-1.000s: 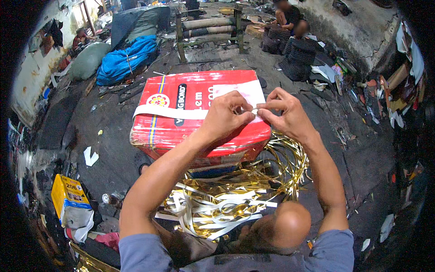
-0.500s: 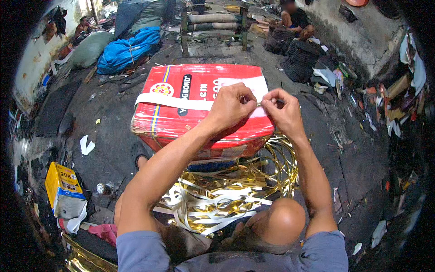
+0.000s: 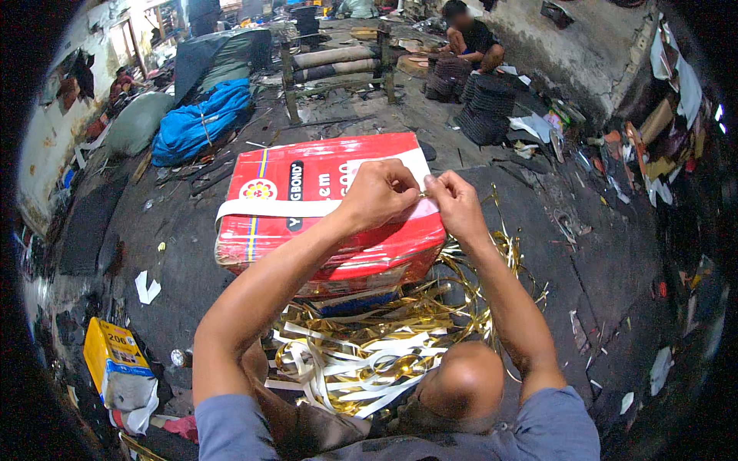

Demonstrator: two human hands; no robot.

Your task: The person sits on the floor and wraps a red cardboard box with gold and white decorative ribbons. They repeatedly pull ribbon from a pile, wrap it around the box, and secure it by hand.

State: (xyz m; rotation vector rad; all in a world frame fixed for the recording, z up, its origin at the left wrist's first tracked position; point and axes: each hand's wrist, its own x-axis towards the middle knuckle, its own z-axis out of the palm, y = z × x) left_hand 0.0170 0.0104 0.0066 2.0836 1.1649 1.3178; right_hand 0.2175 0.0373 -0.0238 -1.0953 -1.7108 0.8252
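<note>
A red carton [image 3: 269, 250] wrapped in clear film stands in front of me. Across its top lies a flat white strip [image 3: 269, 207] that runs in under my left wrist. My left hand [image 3: 380, 196] is pinched above the carton's right part, thumb against forefinger. Close beside it my right hand [image 3: 456, 206] pinches too, the fingertips nearly meeting. A small gold bit of strip shows between them; its exact fold or join is too small to make out. Below the carton, a tangled heap of gold and white strips [image 3: 369, 353] lies by my bent knee.
At the lower left stands a yellow and blue box [image 3: 115, 346]. Further off are a blue tarp bundle [image 3: 204, 123], a rack holding rolls [image 3: 334, 65] and dark stacks [image 3: 484, 111]. A person [image 3: 473, 38] sits at the back right. Scraps litter the floor along the right wall.
The whole view has tilted up, so the carton appears lower and further left. Both hands stay pinched together over the carton, with the right fingers drawn closer in.
</note>
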